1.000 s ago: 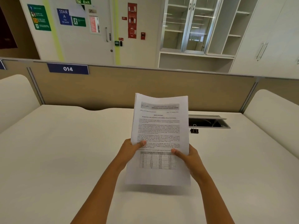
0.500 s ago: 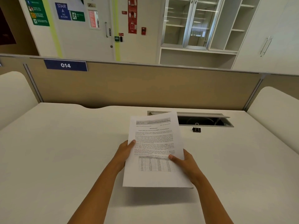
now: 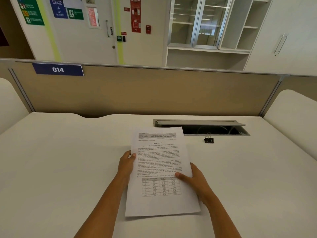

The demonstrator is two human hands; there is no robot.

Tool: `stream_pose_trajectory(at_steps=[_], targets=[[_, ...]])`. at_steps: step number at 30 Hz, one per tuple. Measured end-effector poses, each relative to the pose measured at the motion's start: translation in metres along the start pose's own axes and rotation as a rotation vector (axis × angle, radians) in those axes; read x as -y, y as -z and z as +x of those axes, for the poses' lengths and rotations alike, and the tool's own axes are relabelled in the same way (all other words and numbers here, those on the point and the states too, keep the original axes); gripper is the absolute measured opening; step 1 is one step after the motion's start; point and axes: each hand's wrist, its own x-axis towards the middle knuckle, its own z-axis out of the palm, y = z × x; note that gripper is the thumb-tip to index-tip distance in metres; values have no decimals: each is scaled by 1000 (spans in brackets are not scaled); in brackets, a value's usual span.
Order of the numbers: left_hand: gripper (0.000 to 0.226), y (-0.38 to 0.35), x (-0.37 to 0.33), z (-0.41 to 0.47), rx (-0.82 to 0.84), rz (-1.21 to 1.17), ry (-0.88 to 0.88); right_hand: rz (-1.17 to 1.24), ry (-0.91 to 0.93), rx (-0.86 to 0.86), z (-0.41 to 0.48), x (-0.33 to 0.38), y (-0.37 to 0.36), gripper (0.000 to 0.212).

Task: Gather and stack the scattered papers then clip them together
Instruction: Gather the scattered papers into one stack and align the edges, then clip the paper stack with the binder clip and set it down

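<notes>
Your left hand (image 3: 127,164) pinches the left edge of the papers (image 3: 161,170), thumb on top at about the sheet's nine o'clock. Your right hand (image 3: 194,179) grips the right edge lower down, near four o'clock, thumb pressed on the print just above the table of figures. Both hands are closed on the stack, which tilts low over the desk (image 3: 68,160), its top edge pointing to twelve o'clock and its bottom edge nearest you.

The edges look nearly flush, so the gathering seems done; what is left is to square and clip. Let the stack settle flat on the desk, keep your left hand pinning it, and only then free your right. The clip (image 3: 209,140) stands at about two o'clock from the papers, well apart, just in front of the open cable tray (image 3: 199,127). Reach it with the right hand, squeeze its wire handles fully, and slide it over a top corner without letting the sheets fan out.

Compared with half a second ago, the papers lie flatter and closer to the desk, and a second ago they stood almost upright in front of you. Your left thumb now sits higher on the edge.
</notes>
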Motion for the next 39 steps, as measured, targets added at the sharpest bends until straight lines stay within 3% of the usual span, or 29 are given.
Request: stream_pose_trajectory(at_steps=[10,14,19,28,33,39], targets=[[23,-11,13,8,-91,102,-137,-353,132,-618,80,-1,61,39],[23,-13,19,7,-115,119,-204,-695,71,-660,123,15,90,47],[17,-14,22,6,-119,96,-256,-885,40,-534,154,24,110,44],[18,-10,21,7,-75,50,-244,-715,60,-495,162,28,119,20],[22,-7,23,8,-41,77,-213,-364,79,-561,139,44,111,24],[23,-3,24,-6,-11,84,-211,-108,70,-267,82,64,71,23]])
